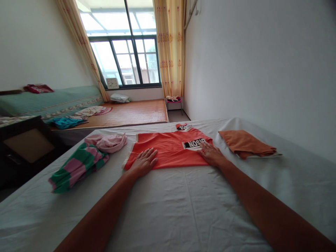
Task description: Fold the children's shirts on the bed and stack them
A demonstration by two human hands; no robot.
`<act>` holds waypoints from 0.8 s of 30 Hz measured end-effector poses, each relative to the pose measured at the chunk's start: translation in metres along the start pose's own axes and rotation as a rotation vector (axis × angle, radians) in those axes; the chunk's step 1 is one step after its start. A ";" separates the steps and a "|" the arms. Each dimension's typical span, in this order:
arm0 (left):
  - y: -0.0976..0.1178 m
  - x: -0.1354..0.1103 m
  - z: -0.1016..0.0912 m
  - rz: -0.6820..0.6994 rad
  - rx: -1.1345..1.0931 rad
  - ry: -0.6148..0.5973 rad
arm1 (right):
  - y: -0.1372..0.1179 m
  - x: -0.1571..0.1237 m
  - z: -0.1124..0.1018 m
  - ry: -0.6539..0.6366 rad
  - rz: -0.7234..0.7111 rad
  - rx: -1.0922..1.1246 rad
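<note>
Orange garment lies flat under two spread palms

From where I stand, the orange garment (168,145) is the brightest thing here, laid out on a white sheet (162,210) in front of the person. It makes a broad, roughly oblong shape, vivid coral-orange, with a pale band edging its left end. A long crease runs across it, and the near strip looks doubled over. Toward the right sits a black-and-white panel (193,144) with bold capitals; N, O, S and I are readable, the last part hard to make out by the fingers. A smaller lettered piece (183,126) pokes out at the far edge.

The left hand (145,161) rests palm down on the garment's near left part, fingers extended and slightly apart. The right hand (211,153) lies likewise at the right end, fingers stretched over the panel's edge. Neither pinches the fabric.

Well to the left are a pink cloth (107,142) and a rumpled green-and-pink cloth (78,166), touching; near the right end lies a folded rust-orange cloth (246,141).
</note>
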State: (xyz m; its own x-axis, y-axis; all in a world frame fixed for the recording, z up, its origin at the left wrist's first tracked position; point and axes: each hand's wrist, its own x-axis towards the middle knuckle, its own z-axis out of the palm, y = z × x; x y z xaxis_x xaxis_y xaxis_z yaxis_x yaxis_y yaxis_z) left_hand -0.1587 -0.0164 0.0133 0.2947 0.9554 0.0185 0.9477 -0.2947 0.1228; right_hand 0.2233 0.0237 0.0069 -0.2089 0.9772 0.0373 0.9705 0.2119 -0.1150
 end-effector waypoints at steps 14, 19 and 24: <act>-0.061 -0.015 -0.013 -0.310 0.070 0.110 | 0.009 -0.003 0.000 0.021 0.076 0.018; -0.059 -0.016 -0.012 -0.344 0.070 0.115 | 0.010 -0.001 0.003 0.043 0.070 0.001; -0.061 -0.017 -0.010 -0.369 0.070 0.128 | 0.009 -0.002 0.003 0.057 0.074 -0.028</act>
State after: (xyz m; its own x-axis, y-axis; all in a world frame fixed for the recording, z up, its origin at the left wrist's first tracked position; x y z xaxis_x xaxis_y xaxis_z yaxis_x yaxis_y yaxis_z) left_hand -0.2224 -0.0145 0.0153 -0.0807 0.9906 0.1102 0.9944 0.0725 0.0767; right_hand 0.2321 0.0233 0.0033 -0.1298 0.9878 0.0860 0.9862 0.1376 -0.0918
